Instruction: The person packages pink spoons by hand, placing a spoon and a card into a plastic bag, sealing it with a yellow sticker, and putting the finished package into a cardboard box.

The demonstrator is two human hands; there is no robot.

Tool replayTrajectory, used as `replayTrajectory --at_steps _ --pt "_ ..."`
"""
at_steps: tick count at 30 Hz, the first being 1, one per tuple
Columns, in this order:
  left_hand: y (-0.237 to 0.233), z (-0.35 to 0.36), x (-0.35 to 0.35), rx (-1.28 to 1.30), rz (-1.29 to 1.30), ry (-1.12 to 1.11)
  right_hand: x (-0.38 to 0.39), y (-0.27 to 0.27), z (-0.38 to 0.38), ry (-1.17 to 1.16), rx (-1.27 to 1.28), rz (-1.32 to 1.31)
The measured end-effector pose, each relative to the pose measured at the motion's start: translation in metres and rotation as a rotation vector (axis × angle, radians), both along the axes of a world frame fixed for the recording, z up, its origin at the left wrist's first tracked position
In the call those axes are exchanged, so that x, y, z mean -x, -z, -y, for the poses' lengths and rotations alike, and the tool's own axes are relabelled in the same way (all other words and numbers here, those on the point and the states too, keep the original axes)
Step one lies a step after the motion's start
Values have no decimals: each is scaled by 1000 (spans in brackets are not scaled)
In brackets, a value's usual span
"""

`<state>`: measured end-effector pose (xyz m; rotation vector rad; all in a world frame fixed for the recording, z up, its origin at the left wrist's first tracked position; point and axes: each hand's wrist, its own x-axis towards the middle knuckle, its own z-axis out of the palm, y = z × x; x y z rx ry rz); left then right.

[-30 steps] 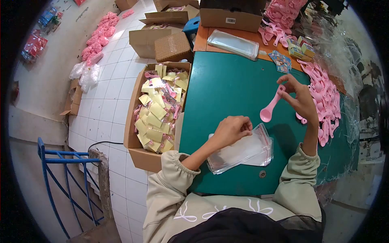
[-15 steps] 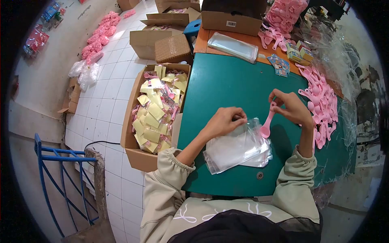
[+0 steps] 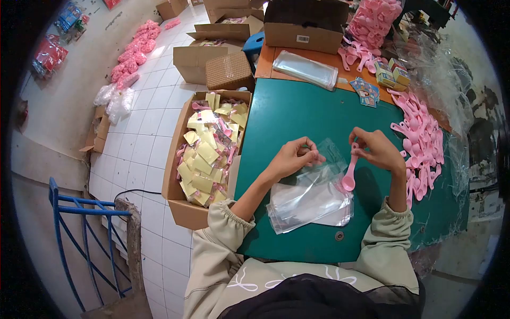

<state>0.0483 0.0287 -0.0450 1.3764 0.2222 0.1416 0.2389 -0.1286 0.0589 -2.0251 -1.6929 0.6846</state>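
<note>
On the green table [image 3: 287,117] lies a stack of clear plastic bags [image 3: 303,204]. My left hand [image 3: 295,158] is closed at the fingertips on a clear bag [image 3: 332,154], whose upper part is lifted off the stack. To its right, my right hand [image 3: 377,149] pinches the handle end of a pink spoon [image 3: 349,175]. The spoon hangs bowl down beside the right edge of the bags. Whether the bowl touches the plastic cannot be made out.
A heap of pink spoons [image 3: 419,138] covers the table's right side. Left of the table stands a carton [image 3: 186,212] of packed spoons. Cards [image 3: 365,91], small boxes [image 3: 392,74] and a bag pack [image 3: 305,69] lie at the back.
A bag's upper part is raised and spread more beside my left hand. My right hand and the spoon have shifted slightly down and left. The whole view has moved a little.
</note>
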Motion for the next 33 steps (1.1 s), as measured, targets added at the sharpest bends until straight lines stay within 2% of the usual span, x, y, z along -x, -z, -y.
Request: replayTrajectory --at_steps 4,7,11,14,19,24,27,30,33 --pt "-19 0 7 216 -60 -9 -3 -10 5 59 44 42" --pt "-17 -1 11 272 -49 10 -6 -20 13 138 -139 99" --pt "-11 0 8 299 -86 78 19 -38 7 431 -394 -26" --pt "-5 4 7 307 -70 92 28 -22 -2 342 -409 -82" --pt "3 2 6 286 -17 91 31 -3 -9 252 -251 36" --pt "-18 -2 12 459 17 89 30 -3 -8 254 -215 61" --pt "-26 -4 14 430 43 33 25 -3 -7 248 -190 63" --pt "-25 -5 15 308 11 12 22 -11 -5 376 -314 -6" --pt "-20 -2 13 330 54 -53 24 -17 -3 539 -515 17"
